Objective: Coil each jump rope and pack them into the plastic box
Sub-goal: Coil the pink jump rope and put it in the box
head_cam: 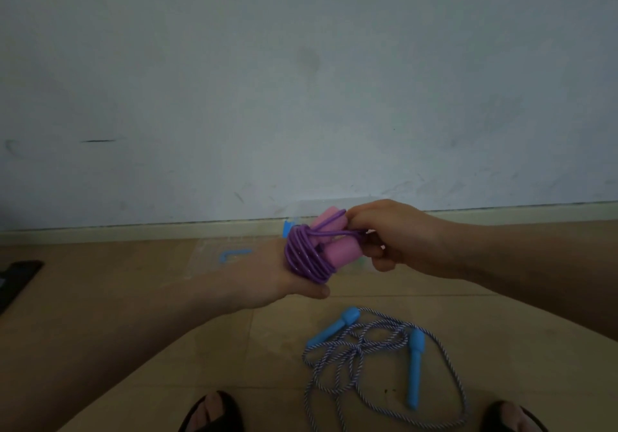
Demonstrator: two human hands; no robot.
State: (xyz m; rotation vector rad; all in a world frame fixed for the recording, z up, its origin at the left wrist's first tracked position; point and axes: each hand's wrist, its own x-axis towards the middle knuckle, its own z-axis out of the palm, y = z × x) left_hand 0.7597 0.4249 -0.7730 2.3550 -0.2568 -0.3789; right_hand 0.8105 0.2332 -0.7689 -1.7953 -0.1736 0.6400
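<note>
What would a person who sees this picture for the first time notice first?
The eye goes first to the purple jump rope, coiled around its pink handles and held in mid-air at the centre by the left hand, while the right hand pinches a strand. Next is the blue-handled jump rope, lying loose and tangled on the floor below.

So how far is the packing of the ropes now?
Nothing looks packed yet. The purple rope is almost coiled: the left hand holds the bundle and the right hand pulls its last loop. The blue-handled rope lies loose on the floor, not coiled. The clear box behind the hands awaits both.
</note>
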